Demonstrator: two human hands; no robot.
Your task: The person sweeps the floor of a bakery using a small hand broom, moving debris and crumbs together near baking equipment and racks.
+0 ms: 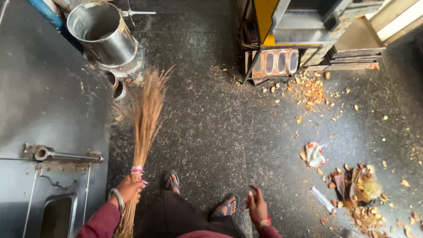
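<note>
My left hand [129,188] grips a straw broom [144,119] near its pink binding; the bristle end fans out toward the metal pots at the upper left. A metal bangle sits on that wrist. My right hand [256,205] hangs free over the dark floor, fingers loosely apart, holding nothing. My sandalled feet [200,194] stand between the two hands. A pile of swept peelings and wrappers [357,194] lies on the floor to the right of my right hand.
A steel counter [48,101] with a latch fills the left side. A large steel vessel [102,33] stands at the top left. A yellow metal stand [286,39] with scattered scraps [310,90] in front of it is at the top right.
</note>
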